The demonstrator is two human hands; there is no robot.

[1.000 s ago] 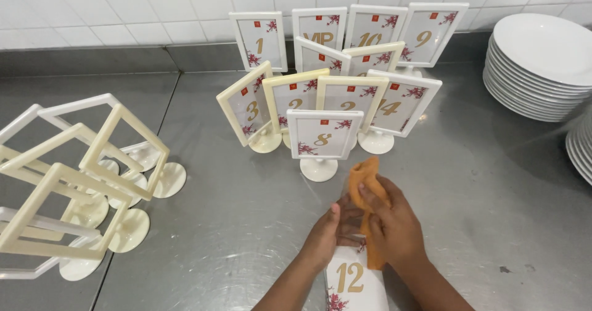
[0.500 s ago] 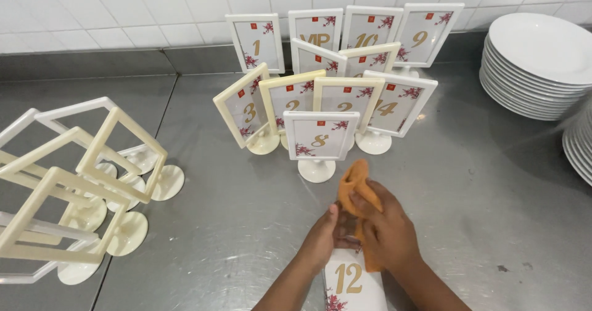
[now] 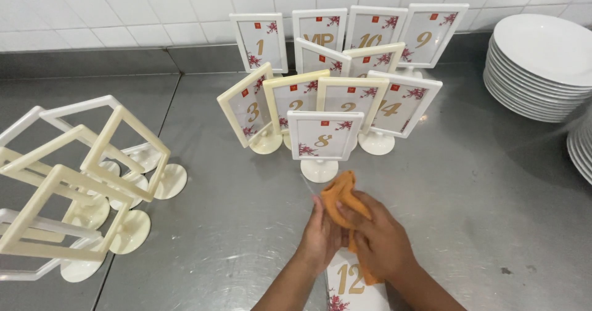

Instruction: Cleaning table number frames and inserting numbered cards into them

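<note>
While your left hand (image 3: pixel 320 240) braces the numbered table sign (image 3: pixel 354 281) low on the steel counter (image 3: pixel 481 200), your right hand (image 3: pixel 379 240) clenches the orange cloth (image 3: pixel 341 195) against its top, fingers pinching so the fabric reaches the frame.

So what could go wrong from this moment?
The table-number stand held by the left hand is wiped by the right hand with an orange cloth just before the nearest upright stand; a wide stroke might tip it into the cluster behind. The plate stack seems safely distant.
</note>
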